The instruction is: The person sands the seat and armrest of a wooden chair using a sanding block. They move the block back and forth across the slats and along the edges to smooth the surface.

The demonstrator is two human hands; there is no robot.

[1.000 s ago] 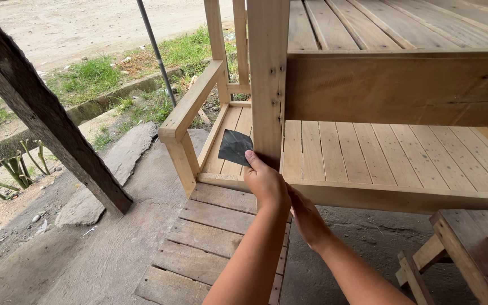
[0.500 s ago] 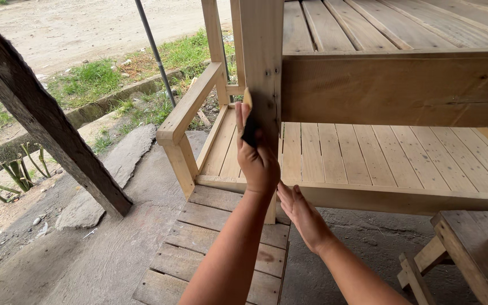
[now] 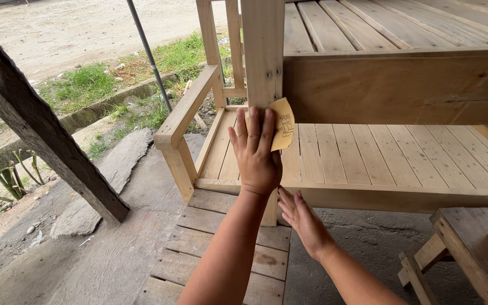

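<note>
My left hand (image 3: 257,153) presses a tan sheet of sandpaper (image 3: 282,123) flat, fingers spread, against the pale upright wooden post (image 3: 262,53). Just below it, my right hand (image 3: 302,217) lies open and empty against the post's base.

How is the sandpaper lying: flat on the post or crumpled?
Mostly flat: the left hand presses the sandpaper against the wooden post, one edge sticking out.

The left hand (image 3: 257,152) pressed a sheet of sandpaper (image 3: 283,123) flat against the upright wooden post (image 3: 263,53). Below it, the right hand (image 3: 300,217) rested open-fingered near the post base, above the wooden pallet (image 3: 221,248).
</note>
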